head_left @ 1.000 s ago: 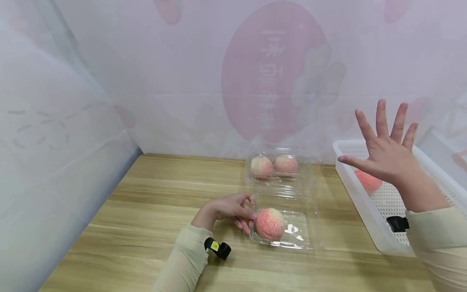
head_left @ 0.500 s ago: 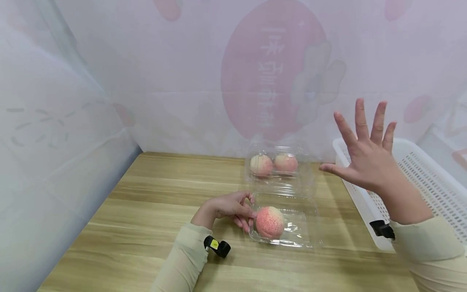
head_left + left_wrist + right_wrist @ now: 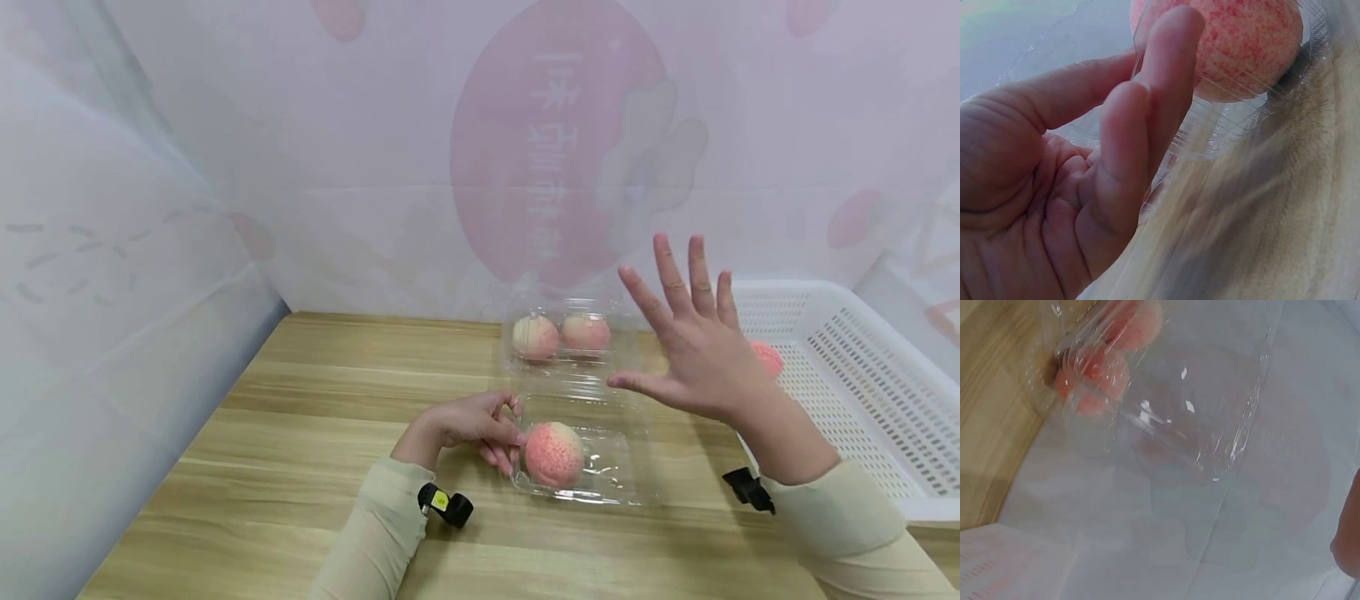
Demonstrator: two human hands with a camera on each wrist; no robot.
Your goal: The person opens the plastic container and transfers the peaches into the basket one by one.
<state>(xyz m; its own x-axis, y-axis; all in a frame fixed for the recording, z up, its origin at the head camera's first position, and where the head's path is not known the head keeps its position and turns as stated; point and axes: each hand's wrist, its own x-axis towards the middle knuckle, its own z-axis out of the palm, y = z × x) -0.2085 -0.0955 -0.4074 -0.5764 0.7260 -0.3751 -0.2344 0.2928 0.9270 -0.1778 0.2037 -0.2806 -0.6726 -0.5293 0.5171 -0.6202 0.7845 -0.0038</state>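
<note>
- Left hand [image 3: 476,423]: thumb and fingers pinched on the side rim of the clear container [image 3: 611,467]; the left wrist view shows the plastic edge between them.
- Clear container: extends rightward from the left fingertips, flat on the wooden table [image 3: 315,467]; long axis crosswise, left to right, its short left side at the fingers.
- Near ball [image 3: 553,454]: in the container's left half, just right of the left fingertips. Outline round, so a long axis cannot be told; the pink face points left and toward the person, the cream patch away and to the right.
- Right hand [image 3: 705,358]: raised to the right of the container, fingers straight and spread apart, pointing up and away; thumb out toward the left.
- White basket [image 3: 832,408]: right of the right-hand fingers, long axis running away from the person; a pink ball [image 3: 767,357] lies inside, partly hidden by that hand.
- Two far balls [image 3: 536,337]: beyond the left fingertips, side by side within clear plastic, near the printed backdrop [image 3: 375,167].
</note>
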